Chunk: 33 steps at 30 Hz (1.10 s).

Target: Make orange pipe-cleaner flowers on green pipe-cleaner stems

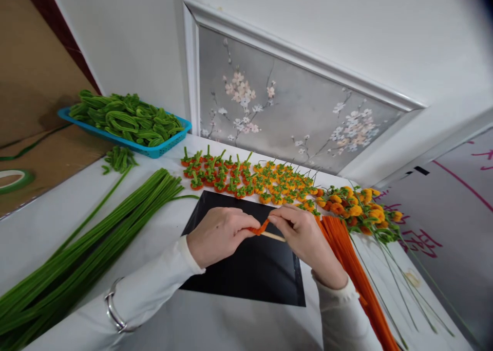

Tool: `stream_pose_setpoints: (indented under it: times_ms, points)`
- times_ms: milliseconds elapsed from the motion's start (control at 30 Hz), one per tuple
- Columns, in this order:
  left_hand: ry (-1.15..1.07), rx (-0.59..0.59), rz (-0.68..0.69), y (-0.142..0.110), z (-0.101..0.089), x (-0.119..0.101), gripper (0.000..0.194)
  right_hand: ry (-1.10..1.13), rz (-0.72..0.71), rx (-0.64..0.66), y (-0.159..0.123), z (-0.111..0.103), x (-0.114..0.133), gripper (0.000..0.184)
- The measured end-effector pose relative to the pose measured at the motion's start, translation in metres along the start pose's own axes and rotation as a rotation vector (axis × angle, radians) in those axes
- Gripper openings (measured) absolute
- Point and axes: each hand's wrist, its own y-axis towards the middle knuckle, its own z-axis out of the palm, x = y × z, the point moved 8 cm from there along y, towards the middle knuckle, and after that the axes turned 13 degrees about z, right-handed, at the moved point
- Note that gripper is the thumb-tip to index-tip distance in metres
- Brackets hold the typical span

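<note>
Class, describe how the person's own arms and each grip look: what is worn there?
The left grip and right grip are ungloved. The left sleeve is white with a silver-coloured bangle around it; the right sleeve, also white, ends in a ruffled cuff.

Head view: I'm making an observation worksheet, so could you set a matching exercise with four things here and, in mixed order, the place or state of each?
Things
1. Blue tray
2. Black mat
3. Orange bundle
4. Bent orange piece

Places and states
A. Pinched in the fingers of the left hand and the right hand
B. Lying flat below both hands
C. Heaped with green fuzzy pieces
D. Stretched out alongside the right sleeve, partly hidden

Right pairs: 1-C, 2-B, 3-D, 4-A
</note>
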Motion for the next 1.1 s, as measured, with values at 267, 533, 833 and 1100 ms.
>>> stream_pose_setpoints:
  times_ms: [267,533,833,1100]
  points:
    - [-0.355,-0.153,-0.179,-0.002,0.0,0.008,0.023,0.239,0.061,0.376,-0.003,0.024,-0.008,0.024]
    - [-0.567,-0.213,-0.224,-0.004,0.004,0.01,0.033,0.179,0.047,0.33,-0.006,0.017,-0.001,0.024]
    - [-0.433,-0.3,-0.214,-0.004,-0.004,0.012,0.023,0.004,0.034,0.229,-0.005,0.012,0.002,0.023]
    - [-0.402,-0.338,-0.209,-0.006,-0.005,0.015,0.02,-0.056,0.009,0.198,-0.007,0.013,0.003,0.025]
